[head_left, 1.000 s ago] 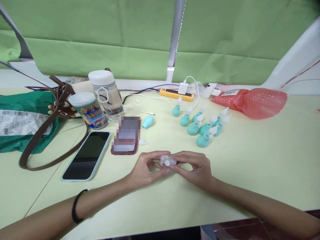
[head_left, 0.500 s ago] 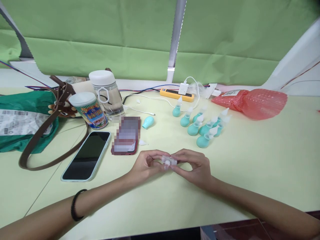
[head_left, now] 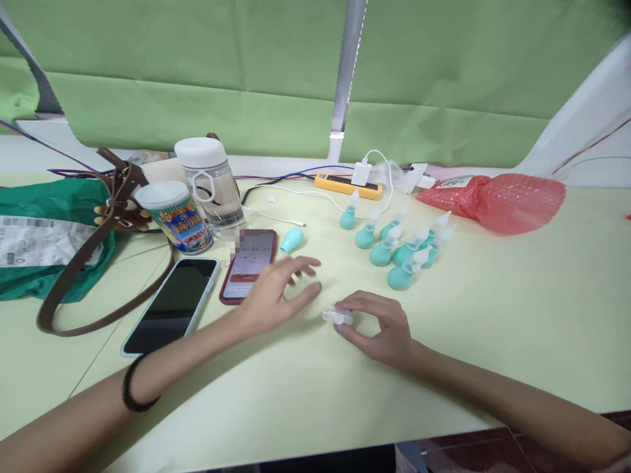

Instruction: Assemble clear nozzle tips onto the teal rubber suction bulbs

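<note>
Between thumb and fingers, my right hand (head_left: 382, 328) pinches a small clear plastic connector (head_left: 336, 315), held low above the table. My left hand (head_left: 279, 292) is apart from it, fingers spread and holding nothing, and partly covers the lower edge of a red-cased phone (head_left: 251, 253). Just beyond those fingers a loose teal rubber bulb (head_left: 293, 240) lies on its side. To the right stand several assembled teal bulb aspirators (head_left: 399, 277) with clear collars and whitish tips. The small white tip that lay beside the red-cased phone is hidden by my left hand.
A second phone (head_left: 172, 305) lies at left, near a brown strap (head_left: 64, 282), a patterned cup (head_left: 180, 220) and a water bottle (head_left: 210, 177). Toward the back are a yellow power strip (head_left: 348, 186), a white cable (head_left: 280, 217) and a red bubble-wrap bag (head_left: 517, 203). A green parcel (head_left: 93, 263) sits far left.
My left hand has let go of the clear connector and moved left and away from me, its fingers opening. My right hand keeps the connector at nearly the same spot.
</note>
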### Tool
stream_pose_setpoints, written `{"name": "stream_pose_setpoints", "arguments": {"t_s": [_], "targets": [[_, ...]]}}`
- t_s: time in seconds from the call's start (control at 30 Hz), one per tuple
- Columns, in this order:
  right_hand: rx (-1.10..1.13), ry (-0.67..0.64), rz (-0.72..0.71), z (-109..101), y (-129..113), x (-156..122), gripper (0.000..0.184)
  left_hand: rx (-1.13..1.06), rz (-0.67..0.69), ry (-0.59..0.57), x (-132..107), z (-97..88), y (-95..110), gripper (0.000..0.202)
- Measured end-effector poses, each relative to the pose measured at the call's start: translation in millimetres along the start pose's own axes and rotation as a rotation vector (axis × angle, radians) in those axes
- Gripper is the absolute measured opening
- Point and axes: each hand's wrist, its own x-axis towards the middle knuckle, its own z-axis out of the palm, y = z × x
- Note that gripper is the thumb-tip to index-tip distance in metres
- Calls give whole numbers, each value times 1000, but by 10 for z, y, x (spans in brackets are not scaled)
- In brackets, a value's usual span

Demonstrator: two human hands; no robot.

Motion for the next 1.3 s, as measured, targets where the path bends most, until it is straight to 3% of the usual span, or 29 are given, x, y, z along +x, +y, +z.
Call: {"name": "stream_pose_setpoints", "arguments": {"t_s": [0.1, 0.17, 0.33, 0.43, 0.53, 0.63, 0.7, 0.83, 0.97, 1.07, 1.2, 1.3], "targets": [[12, -22, 90, 0, 34, 7, 18, 531, 20, 79, 248, -99, -166, 37], [40, -44, 142, 6, 69, 3, 18, 710, -20, 102, 401, -78, -282, 39], [118, -53, 262, 23, 142, -37, 16, 711, -86, 52, 684, 51, -496, 31], [173, -25, 337, 20, 163, -50, 23, 647, -92, 25, 738, 48, -470, 26], [273, -7, 390, 2, 174, -32, 37, 485, -89, 50, 641, 28, -289, 29], [305, 4, 367, -31, 165, 3, 34, -274, -237, 110, 409, 51, -59, 41], [267, 51, 327, -55, 139, 27, 28, -631, -356, 47, 226, 89, 48, 48], [272, 191, 269, -97, 50, 60, 22, -931, -516, 40, -61, 172, 109, 36], [433, 159, 339, -112, -34, 65, 23, -1302, -594, -23, -181, 229, 112, 27], [480, 101, 376, -104, -49, 52, 20, -1393, -564, -78, -212, 271, 98, 29], [381, 49, 372, -104, -3, 34, 16, -1302, -554, -82, -233, 329, 17, 34], [215, 31, 219, -117, 32, 25, 16, -1150, -529, -110, -240, 346, -41, 35]]}}
